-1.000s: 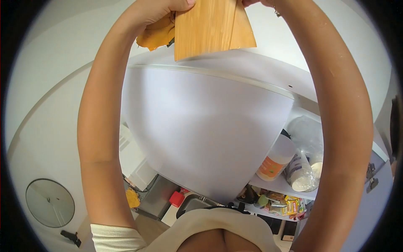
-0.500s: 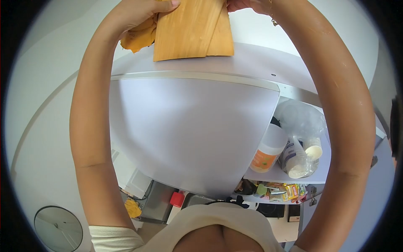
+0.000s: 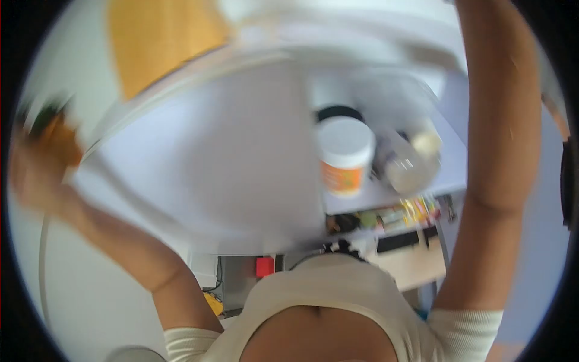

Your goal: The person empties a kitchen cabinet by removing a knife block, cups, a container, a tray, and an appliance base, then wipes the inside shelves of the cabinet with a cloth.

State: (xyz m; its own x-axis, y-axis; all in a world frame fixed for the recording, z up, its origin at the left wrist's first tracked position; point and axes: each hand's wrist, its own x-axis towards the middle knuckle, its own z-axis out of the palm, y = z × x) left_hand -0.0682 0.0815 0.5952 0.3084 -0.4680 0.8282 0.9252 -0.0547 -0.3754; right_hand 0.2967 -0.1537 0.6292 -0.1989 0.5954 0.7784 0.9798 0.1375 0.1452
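My left hand (image 3: 39,181) is out at the far left, smeared by motion, with an orange-yellow cloth (image 3: 60,142) bunched in its grip. A dark blurred patch shows beside the cloth. My right arm (image 3: 503,120) reaches up along the right side, and its hand is beyond the top edge of the view. The yellow wooden board (image 3: 163,42) stands at the upper left, above the rim of the pale cabinet door (image 3: 241,157). No hand shows on the visible part of the board.
Right of the door, a shelf holds a white tub with an orange label (image 3: 347,151) and cups in clear plastic (image 3: 404,172). Colourful packets (image 3: 416,211) lie on a lower level. A red object (image 3: 265,266) is below, near a yellow cloth (image 3: 213,303).
My left hand has left the board and swung down and left with the cloth. My right hand has gone out of view. The camera's view has shifted, so the board appears farther left.
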